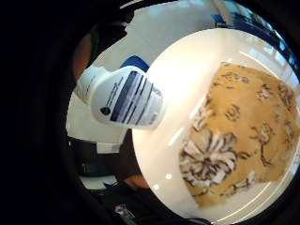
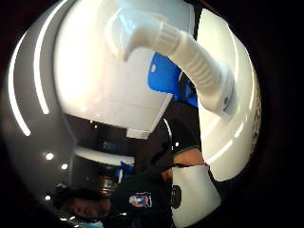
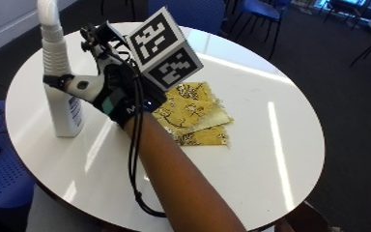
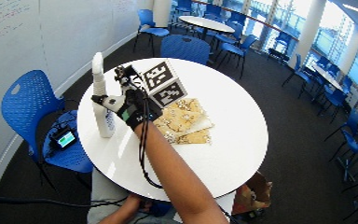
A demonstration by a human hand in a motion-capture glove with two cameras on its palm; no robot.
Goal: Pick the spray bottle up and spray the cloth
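A tall white spray bottle (image 3: 63, 108) stands at the left side of the round white table (image 3: 269, 140). Its ribbed neck and spray head (image 2: 190, 52) rise above my gloved right hand (image 3: 111, 92), whose fingers wrap the bottle just under the neck. The labelled body (image 1: 126, 96) hangs close below the palm. I cannot tell whether its base still touches the tabletop. A yellow floral cloth (image 3: 195, 116) lies folded on the table just right of the hand, also seen as the cloth (image 1: 243, 136) in the little finger side view. In the wide view the bottle (image 4: 101, 116) and cloth (image 4: 185, 121) sit side by side.
A blue chair (image 4: 30, 107) stands left of the table with a small lit device (image 4: 65, 138) on its seat. Another blue chair (image 4: 185, 46) is at the far side. The table's right half (image 4: 229, 140) is bare white surface.
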